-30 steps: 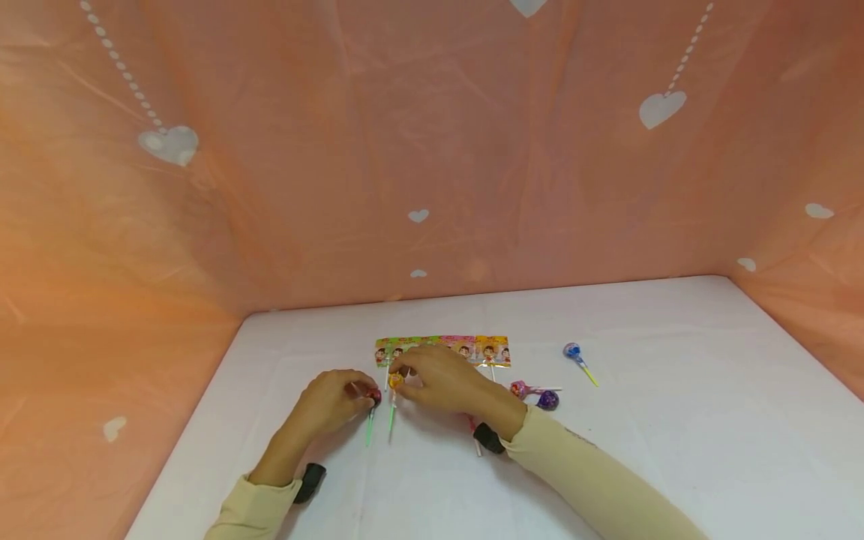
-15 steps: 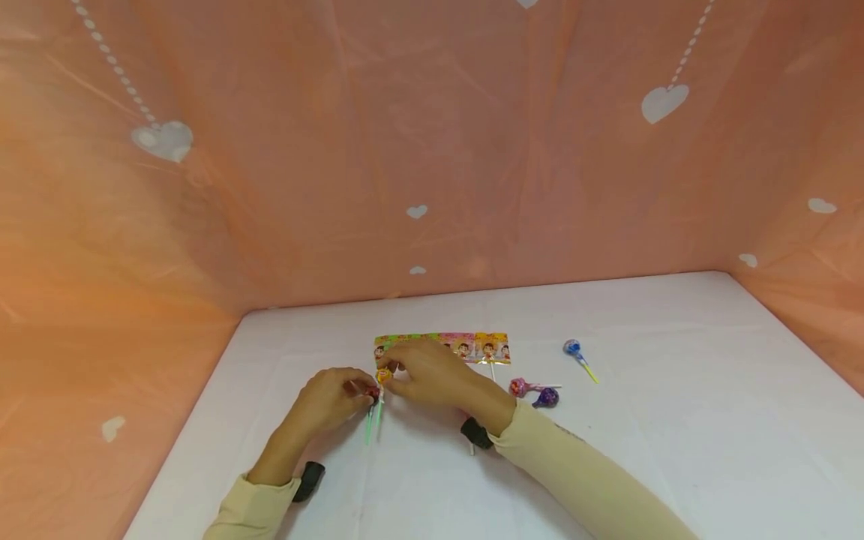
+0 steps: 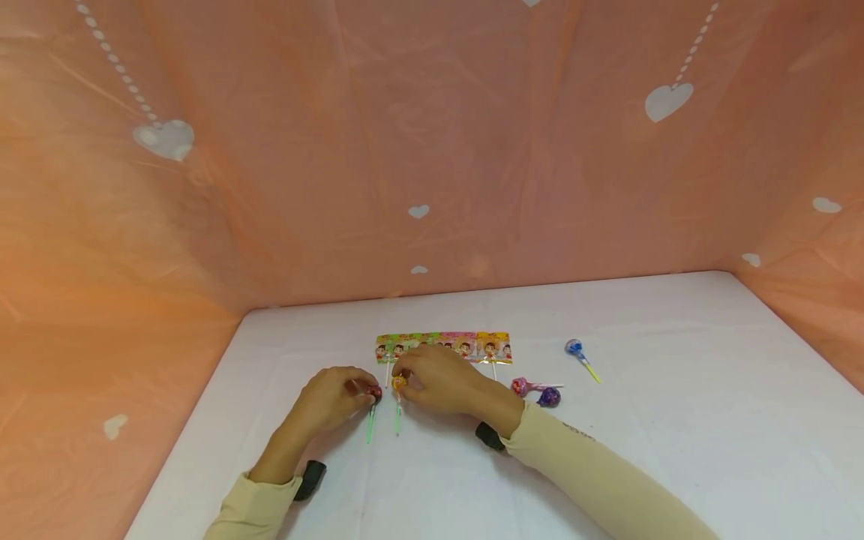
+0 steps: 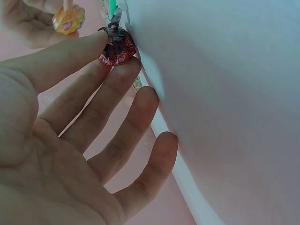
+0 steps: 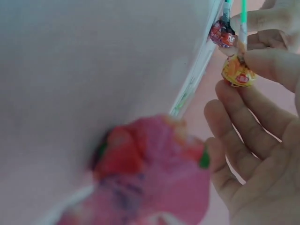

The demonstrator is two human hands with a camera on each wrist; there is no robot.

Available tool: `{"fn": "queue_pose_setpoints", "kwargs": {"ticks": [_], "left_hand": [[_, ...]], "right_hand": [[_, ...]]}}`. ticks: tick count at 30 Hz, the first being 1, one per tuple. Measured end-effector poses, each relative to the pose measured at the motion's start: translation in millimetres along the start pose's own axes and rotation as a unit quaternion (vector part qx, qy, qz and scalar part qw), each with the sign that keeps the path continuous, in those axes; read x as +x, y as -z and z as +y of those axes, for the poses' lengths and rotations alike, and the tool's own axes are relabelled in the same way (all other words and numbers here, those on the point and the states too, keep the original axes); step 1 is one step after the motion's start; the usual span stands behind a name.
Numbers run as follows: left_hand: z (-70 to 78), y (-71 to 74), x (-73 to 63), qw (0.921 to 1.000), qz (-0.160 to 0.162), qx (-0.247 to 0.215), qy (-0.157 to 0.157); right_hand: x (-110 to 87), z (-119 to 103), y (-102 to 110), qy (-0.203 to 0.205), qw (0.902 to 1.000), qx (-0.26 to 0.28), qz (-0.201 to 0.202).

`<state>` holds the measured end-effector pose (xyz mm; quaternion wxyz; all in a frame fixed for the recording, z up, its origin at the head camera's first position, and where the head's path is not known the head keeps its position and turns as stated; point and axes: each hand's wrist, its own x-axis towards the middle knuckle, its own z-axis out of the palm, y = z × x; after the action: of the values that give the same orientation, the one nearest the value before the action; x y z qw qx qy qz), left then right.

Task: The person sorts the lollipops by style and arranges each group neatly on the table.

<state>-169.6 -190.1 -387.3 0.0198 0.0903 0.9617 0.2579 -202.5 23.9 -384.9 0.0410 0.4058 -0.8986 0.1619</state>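
My left hand [image 3: 334, 400] pinches the round head of a dark red lollipop [image 4: 117, 46] between thumb and fingertips. Its green stick points toward me on the table. Just to the right, my right hand [image 3: 439, 381] holds a yellow-orange lollipop [image 5: 238, 71] by its wrapped head, thumb on one side and fingers on the other. That lollipop has a green stick too, standing roughly parallel to the first with a small gap between. Behind the right hand lies a row of flat green, pink and orange lollipop packets [image 3: 493, 348], partly covered by the fingers.
Right of the right wrist lie a pink lollipop [image 3: 520, 386] and a purple lollipop [image 3: 550, 397]. A blue lollipop [image 3: 574, 347] with a yellow stick lies farther right. A blurred pink wrapper [image 5: 154, 168] fills the near part of the right wrist view. Peach curtains [image 3: 432, 150] enclose the white table [image 3: 641, 450].
The right hand brought the yellow-orange lollipop left against the dark red one, then drew it back right, leaving a gap. The left hand has stayed in place with its lollipop.
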Motion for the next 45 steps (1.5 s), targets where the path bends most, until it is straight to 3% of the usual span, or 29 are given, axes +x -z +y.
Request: {"fn": "queue_pose_setpoints", "kwargs": {"ticks": [13, 22, 29, 38, 45], "left_hand": [[-3.7, 1.2, -11.6, 0.9998, 0.015, 0.003, 0.008], [-0.7, -0.5, -9.9, 0.9997, 0.023, 0.011, 0.003], [5.4, -5.5, -7.3, 0.9973, 0.054, 0.045, -0.022], [6.9, -18.1, -17.6, 0.9915, 0.115, 0.054, -0.028], [5.4, -21.5, -18.1, 0.9928, 0.111, 0.042, -0.016]], "right_hand": [[6.0, -0.3, -9.8, 0.013, 0.9992, -0.017, -0.032], [7.9, 1.7, -14.0, 0.014, 0.9994, -0.017, -0.028], [7.8, 4.8, -16.0, 0.018, 0.9991, -0.03, -0.022], [5.5, 1.5, -13.3, 0.003, 0.9993, -0.029, -0.022], [5.5, -0.6, -16.2, 0.007, 0.9992, -0.038, -0.013]]}}
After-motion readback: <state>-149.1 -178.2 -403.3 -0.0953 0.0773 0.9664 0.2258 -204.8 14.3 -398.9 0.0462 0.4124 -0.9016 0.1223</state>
